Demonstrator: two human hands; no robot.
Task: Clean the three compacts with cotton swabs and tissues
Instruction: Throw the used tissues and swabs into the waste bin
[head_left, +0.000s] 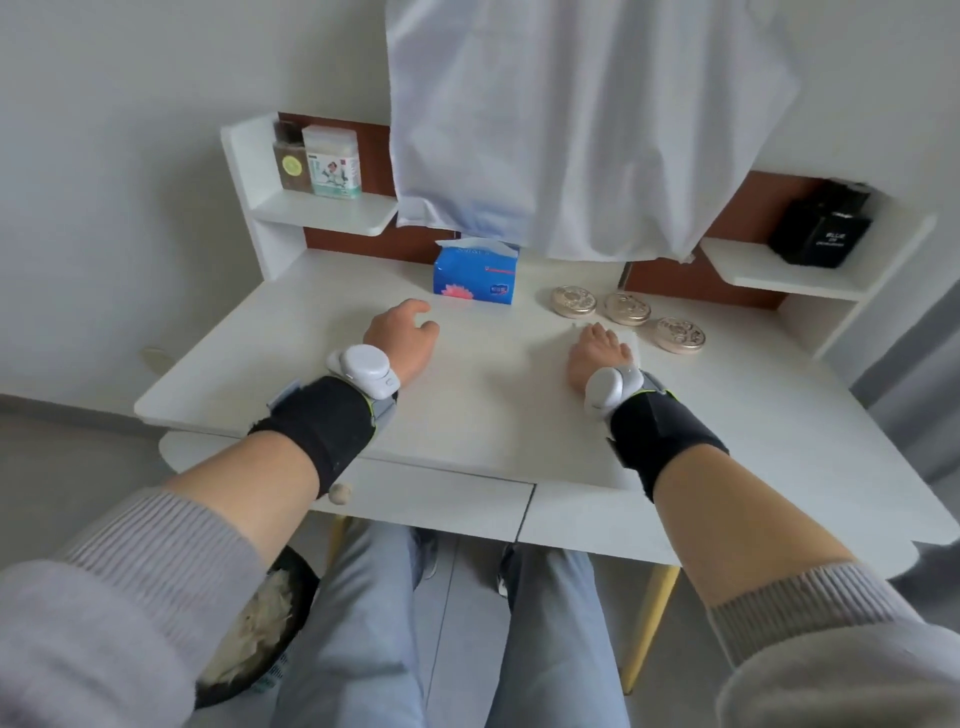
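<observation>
On the left shelf (322, 210) we see two boxes (317, 161) standing side by side, and below them our left hand (402, 332) rests on the white table (467, 410), fingers loosely curled and holding nothing, just in front of the blue tissue pack (475, 278). Our right hand (597, 353) lies palm down, fingers flat, on a white tissue (632, 343). Just beyond it the three closed gold compacts (626, 308) sit in a slanting row on the table, with a black box (821, 226) on the right shelf.
</observation>
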